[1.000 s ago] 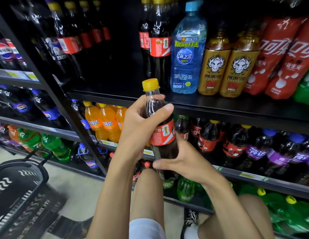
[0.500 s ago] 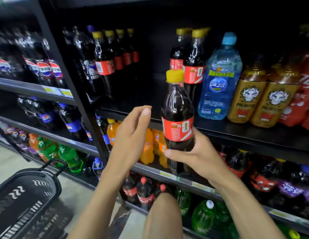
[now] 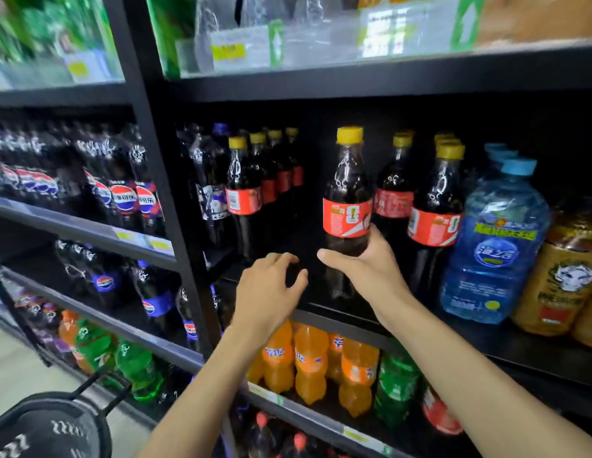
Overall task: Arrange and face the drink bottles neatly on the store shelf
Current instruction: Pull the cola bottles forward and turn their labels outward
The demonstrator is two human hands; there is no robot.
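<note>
Fingers of the right hand (image 3: 367,269) wrap the lower body of one yellow-capped cola bottle (image 3: 347,213), upright at the shelf (image 3: 519,352) front between a row of four matching bottles (image 3: 243,193) and two more rows (image 3: 433,223) on its right. The left hand (image 3: 265,295) hovers just beside it, fingers loosely curled, holding nothing; three blue-capped water bottles (image 3: 496,252) stand further right.

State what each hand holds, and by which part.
The right hand grips the yellow-capped cola bottle round its body, just below the red label. The left hand holds nothing.
</note>
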